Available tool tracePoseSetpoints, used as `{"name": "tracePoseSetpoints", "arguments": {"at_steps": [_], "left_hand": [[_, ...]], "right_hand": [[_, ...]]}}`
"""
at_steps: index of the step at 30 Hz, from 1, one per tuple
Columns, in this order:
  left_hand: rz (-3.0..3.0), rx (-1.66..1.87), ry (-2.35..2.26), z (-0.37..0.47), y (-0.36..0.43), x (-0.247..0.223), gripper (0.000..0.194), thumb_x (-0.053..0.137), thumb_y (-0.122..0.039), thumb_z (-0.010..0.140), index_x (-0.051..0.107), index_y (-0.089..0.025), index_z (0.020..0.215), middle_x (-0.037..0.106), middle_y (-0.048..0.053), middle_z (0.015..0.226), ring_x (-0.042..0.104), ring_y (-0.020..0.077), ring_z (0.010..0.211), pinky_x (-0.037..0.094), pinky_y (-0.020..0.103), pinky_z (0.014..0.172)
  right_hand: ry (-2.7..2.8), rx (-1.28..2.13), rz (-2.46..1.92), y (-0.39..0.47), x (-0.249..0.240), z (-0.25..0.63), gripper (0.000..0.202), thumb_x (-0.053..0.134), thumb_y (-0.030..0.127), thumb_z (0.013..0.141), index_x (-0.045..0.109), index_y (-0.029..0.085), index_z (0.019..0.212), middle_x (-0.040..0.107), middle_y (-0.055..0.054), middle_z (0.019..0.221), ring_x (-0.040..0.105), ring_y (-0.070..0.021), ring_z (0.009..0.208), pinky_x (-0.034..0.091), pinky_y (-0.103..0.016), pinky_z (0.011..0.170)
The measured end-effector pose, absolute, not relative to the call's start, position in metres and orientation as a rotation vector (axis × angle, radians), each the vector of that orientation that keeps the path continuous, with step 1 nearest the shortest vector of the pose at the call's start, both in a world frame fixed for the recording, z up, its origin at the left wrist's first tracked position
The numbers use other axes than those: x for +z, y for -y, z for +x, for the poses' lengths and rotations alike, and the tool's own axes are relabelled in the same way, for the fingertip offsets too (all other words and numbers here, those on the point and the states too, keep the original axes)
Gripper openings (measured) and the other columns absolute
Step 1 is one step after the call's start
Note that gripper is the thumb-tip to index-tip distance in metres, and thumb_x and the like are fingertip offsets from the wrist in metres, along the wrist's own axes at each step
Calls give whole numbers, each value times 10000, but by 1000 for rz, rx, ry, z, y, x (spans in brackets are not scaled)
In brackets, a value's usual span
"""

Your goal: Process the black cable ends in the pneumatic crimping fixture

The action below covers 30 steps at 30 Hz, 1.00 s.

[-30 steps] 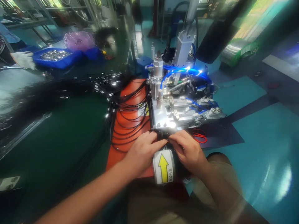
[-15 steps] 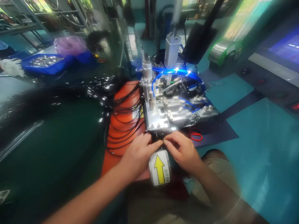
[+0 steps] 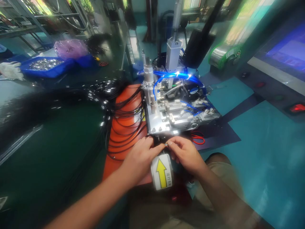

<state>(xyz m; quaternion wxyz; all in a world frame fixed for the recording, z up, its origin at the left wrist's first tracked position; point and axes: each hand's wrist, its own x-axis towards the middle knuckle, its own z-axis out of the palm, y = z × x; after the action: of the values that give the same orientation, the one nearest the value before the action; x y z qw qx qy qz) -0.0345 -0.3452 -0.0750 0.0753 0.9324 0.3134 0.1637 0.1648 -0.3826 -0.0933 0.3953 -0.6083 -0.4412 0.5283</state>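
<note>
My left hand (image 3: 140, 156) and my right hand (image 3: 187, 154) meet at the front edge of a metal machine fixture (image 3: 176, 117). Both are closed, thumbs and fingertips pinched close together. Between the fingertips shows a tiny thin piece (image 3: 166, 145) with pale and reddish bits; its kind is too small to make out. Just below the fingers sits a rounded housing with a white label (image 3: 162, 171) bearing a yellow arrow. Black cables (image 3: 126, 127) loop across the orange surface (image 3: 116, 171) left of the fixture.
Red-handled scissors (image 3: 198, 138) lie right of the fixture. A thick bundle of black cables (image 3: 95, 92) spreads over the dark green surface at left. Farther back are a blue tray (image 3: 47, 68) of small metal parts, a gloved hand (image 3: 10, 70) and a green-rimmed roll (image 3: 222, 57).
My right fingertips have shifted slightly, and the tiny piece between the fingers shows more plainly. My left hand stays nearly in place. The whole view has turned a little.
</note>
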Motion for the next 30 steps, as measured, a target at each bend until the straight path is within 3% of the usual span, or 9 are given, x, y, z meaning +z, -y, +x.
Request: {"name": "tracePoseSetpoints", "arguments": {"at_steps": [5,11,15,19,22,30], "left_hand": [[2789,499,-944,-33,346,-75,326,454,-178,956,659,-210,1207,504,66,855,481,197,780,438,312,681],[2712,351,-1002,-37,346,-68,406,464,-108,919,633,-258,1256,539,73,931,518,207,847,469,344,757],[2683,219,-1027,-38,350,-57,490,480,-50,863,599,-256,1292,562,79,1006,532,224,903,481,374,801],[2699,172,-1084,-37,355,-53,320,497,-55,852,636,-163,1119,570,77,962,520,229,862,478,381,778],[2712,198,-1154,-38,356,-53,182,484,-80,887,625,-156,973,556,58,867,500,218,801,469,363,740],[2762,157,-1190,-37,357,-51,238,444,-10,887,625,-146,960,579,58,843,521,212,798,468,348,745]], "right_hand": [[1137,1351,-1550,384,-96,164,318,509,491,925,574,209,793,512,48,531,472,-125,439,378,-238,425],[1450,1037,-1593,385,-92,159,239,482,394,959,554,214,819,564,27,718,525,-146,675,422,-257,618],[1493,1015,-1615,385,-93,157,256,428,374,988,524,214,812,555,30,730,521,-144,690,414,-253,632],[1500,981,-1612,385,-96,156,264,414,368,997,515,213,809,555,25,723,529,-148,683,416,-260,637],[1490,980,-1609,385,-98,155,273,414,375,994,516,213,799,556,21,708,530,-151,665,417,-261,617],[1397,1089,-1635,384,-97,155,310,440,428,969,518,204,769,524,21,692,496,-150,654,407,-264,598]]}}
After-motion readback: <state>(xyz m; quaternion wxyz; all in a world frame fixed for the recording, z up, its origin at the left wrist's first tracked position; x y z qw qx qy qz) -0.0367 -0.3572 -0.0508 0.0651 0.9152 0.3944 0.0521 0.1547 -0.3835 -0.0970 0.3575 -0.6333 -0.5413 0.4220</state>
